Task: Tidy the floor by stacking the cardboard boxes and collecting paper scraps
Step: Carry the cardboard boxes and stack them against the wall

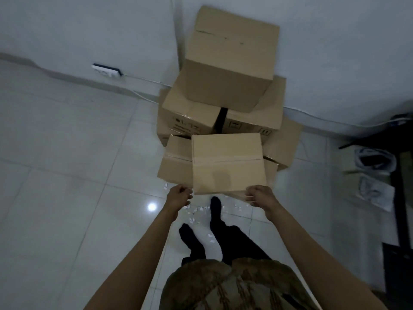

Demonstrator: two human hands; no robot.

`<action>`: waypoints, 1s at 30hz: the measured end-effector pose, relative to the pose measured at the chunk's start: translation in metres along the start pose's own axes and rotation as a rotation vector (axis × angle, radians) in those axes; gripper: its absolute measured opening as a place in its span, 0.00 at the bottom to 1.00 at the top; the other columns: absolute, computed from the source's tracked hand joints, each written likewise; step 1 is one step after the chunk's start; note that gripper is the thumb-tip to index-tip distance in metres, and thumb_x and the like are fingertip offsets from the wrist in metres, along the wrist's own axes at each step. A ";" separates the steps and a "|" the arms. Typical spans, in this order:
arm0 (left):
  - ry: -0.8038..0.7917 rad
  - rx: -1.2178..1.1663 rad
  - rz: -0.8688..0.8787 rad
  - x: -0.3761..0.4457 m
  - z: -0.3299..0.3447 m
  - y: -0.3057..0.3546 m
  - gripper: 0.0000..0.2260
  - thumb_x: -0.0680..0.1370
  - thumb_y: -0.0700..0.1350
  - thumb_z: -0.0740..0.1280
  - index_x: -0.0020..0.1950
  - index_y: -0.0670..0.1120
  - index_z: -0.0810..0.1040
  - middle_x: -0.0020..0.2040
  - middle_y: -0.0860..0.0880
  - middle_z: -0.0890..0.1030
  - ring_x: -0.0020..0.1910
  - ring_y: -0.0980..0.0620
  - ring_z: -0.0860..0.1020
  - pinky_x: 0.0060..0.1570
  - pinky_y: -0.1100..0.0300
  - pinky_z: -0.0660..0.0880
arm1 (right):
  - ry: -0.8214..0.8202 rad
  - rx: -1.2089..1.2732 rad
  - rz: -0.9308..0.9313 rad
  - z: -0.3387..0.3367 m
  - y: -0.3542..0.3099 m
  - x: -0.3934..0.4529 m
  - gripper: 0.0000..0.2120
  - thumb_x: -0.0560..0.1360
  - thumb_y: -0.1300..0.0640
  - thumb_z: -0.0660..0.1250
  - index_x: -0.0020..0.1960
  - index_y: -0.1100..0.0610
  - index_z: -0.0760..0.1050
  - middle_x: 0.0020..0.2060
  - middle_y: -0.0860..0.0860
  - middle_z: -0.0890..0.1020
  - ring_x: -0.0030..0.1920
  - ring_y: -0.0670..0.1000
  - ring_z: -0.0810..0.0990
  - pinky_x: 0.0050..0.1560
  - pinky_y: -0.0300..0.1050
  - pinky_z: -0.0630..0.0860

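I hold a taped cardboard box [228,163] in front of the pile, its top facing me. My left hand [178,195] curls at its near-left corner and my right hand [260,195] grips its near-right corner. Behind it rises a stack of boxes in the wall corner: a large top box [232,63] on two middle boxes [190,113] [259,115]. A low box [175,162] sits at the left and another low box [285,146] at the right. Small white paper scraps [196,211] lie scattered on the tiles around my feet.
My feet in black socks [215,211] stand just before the pile. A white power strip [107,71] with a cable runs along the left wall. Dark furniture [402,175] and plastic bags [375,159] crowd the right side. Pale tiled floor [67,175] stretches to the left.
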State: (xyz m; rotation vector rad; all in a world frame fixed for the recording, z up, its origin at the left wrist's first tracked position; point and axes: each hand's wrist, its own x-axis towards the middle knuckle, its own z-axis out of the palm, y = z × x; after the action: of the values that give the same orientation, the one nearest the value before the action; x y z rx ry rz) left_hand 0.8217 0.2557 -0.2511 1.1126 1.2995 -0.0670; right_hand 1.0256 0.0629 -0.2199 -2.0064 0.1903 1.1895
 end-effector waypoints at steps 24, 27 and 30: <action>-0.025 0.188 -0.418 0.201 0.081 0.046 0.29 0.79 0.43 0.67 0.77 0.44 0.57 0.68 0.47 0.71 0.59 0.48 0.72 0.52 0.57 0.70 | 0.129 -0.304 0.289 -0.027 -0.014 0.267 0.51 0.68 0.55 0.79 0.78 0.63 0.50 0.76 0.58 0.60 0.74 0.58 0.63 0.69 0.49 0.66; -0.049 0.173 -0.420 0.214 0.083 0.042 0.22 0.79 0.40 0.67 0.71 0.44 0.65 0.62 0.45 0.75 0.50 0.50 0.75 0.37 0.61 0.69 | 0.123 -0.246 0.344 -0.031 -0.012 0.281 0.49 0.68 0.54 0.78 0.78 0.61 0.53 0.74 0.58 0.64 0.71 0.59 0.67 0.69 0.54 0.69; -0.086 0.144 -0.390 0.225 0.082 0.038 0.19 0.78 0.38 0.66 0.67 0.49 0.67 0.63 0.43 0.76 0.55 0.46 0.76 0.38 0.60 0.71 | 0.126 -0.186 0.364 -0.037 -0.013 0.293 0.53 0.59 0.51 0.79 0.77 0.57 0.57 0.70 0.57 0.71 0.66 0.60 0.73 0.66 0.59 0.73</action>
State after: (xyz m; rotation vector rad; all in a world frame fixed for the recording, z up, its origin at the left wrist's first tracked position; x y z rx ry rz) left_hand 0.9808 0.3374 -0.4147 0.9511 1.4357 -0.4997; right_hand 1.2184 0.1193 -0.4371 -2.2776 0.5448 1.3430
